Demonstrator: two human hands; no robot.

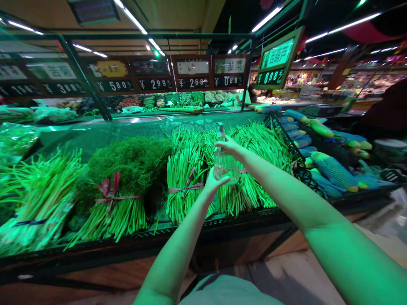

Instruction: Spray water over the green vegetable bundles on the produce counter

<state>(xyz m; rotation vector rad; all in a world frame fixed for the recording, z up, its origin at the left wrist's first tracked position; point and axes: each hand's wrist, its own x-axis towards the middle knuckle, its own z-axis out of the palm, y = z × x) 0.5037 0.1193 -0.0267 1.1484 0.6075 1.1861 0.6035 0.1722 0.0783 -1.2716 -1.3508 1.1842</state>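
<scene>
Holding a clear spray bottle (225,166) between both hands, left hand (215,183) low, right hand (231,147) high.

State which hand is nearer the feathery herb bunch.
The left hand is nearer: it sits at the lower part of the spray bottle, to the right of the feathery herb bunch. The right hand is farther, higher up the bottle and further right.
</scene>
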